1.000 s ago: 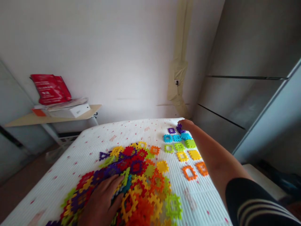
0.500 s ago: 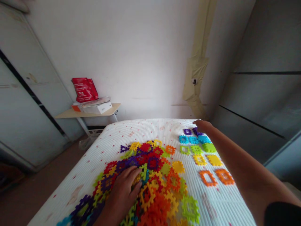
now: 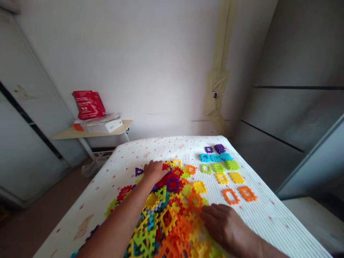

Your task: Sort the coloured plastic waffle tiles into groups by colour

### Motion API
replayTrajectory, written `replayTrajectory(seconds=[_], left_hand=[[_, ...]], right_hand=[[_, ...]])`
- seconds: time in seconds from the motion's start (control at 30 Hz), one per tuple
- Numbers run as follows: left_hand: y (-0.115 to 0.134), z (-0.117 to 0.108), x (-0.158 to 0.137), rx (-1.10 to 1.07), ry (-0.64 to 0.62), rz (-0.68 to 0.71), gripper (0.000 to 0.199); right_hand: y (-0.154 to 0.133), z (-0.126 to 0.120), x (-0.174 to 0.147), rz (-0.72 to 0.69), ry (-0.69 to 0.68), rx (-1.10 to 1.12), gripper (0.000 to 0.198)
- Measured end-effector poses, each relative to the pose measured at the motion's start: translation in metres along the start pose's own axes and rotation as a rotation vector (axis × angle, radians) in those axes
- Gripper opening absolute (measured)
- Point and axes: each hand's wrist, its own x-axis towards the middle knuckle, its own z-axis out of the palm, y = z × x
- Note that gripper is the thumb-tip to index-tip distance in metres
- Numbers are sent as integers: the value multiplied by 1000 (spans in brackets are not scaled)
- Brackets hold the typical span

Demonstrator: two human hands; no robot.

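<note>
Holding our left forearm (image 3: 120,218) long and slanted over the left side of the heap of toothed plastic pieces (image 3: 176,229), we have our left hand (image 3: 155,171) at the heap's far left end, back upward and knuckles bent, with the thumb on the side toward the red pieces (image 3: 163,182). Its fingers curl down out of our sight, so we cannot tell whether they close on anything. Our right hand (image 3: 228,225) is low at the heap's near right edge, palm down, its fingers close together, slightly bent and pointing left over orange and yellow pieces; we cannot tell whether they grip one. Our right forearm (image 3: 268,250) comes in from the near right of the heap, much less of it showing. The mixed heap spreads on a white, red-dotted cover (image 3: 260,211). Right of the heap, we see pieces laid in rows by colour: farthest the purple pieces (image 3: 219,148), then three blue pieces (image 3: 225,156), three green pieces (image 3: 232,165), two yellow pieces (image 3: 237,177) and, nearest, two orange pieces (image 3: 247,193). Beyond the heap and to its left, well apart, a red bag (image 3: 88,104) and a white box (image 3: 107,125) are together on a pale tabletop (image 3: 64,134).
</note>
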Motion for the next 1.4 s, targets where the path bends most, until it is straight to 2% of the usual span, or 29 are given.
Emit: replayTrajectory(seconds=[0.13,0.33,0.4,0.63,0.77,0.87,0.93,0.97,1.03,1.1,1.13,1.2,1.33,1.4], left_hand=[[5,8,8,37,-33,-13,37],[3,5,8,47,31,-13,64],[3,4,4,43,65,-16,66],[1,-8,-8,-10,124,59,30],[-3,-18,-16,-122,188,78,31],[0,-21,-36,-283,196,93,39],[8,-18,-59,-467,157,121,47],[15,-15,-72,-743,96,141,54],[30,-8,-98,-1092,-45,147,67],[46,1,-121,-1276,-227,137,74],[53,4,-130,-1333,-301,133,79],[64,9,-142,-1385,-364,117,86],[73,13,-151,-1380,-339,146,89],[75,15,-153,-1401,-364,164,89]], right_hand=[[-22,0,-23,-15,-119,-25,17],[-24,14,-26,-40,-87,-59,17],[-22,19,-24,-54,-66,-56,16],[-19,21,-27,-31,-10,-25,13],[-15,19,-28,-2,35,31,16],[-13,14,-26,46,103,101,20],[-12,8,-25,99,138,144,27],[-13,6,-24,126,148,155,34],[-16,0,-22,155,143,153,50],[-22,-5,-19,133,100,131,62],[-25,-8,-18,117,65,125,64],[-31,-13,-15,107,-8,132,65],[-39,-23,-15,156,-61,134,67],[-42,-26,-14,167,-58,108,61]])
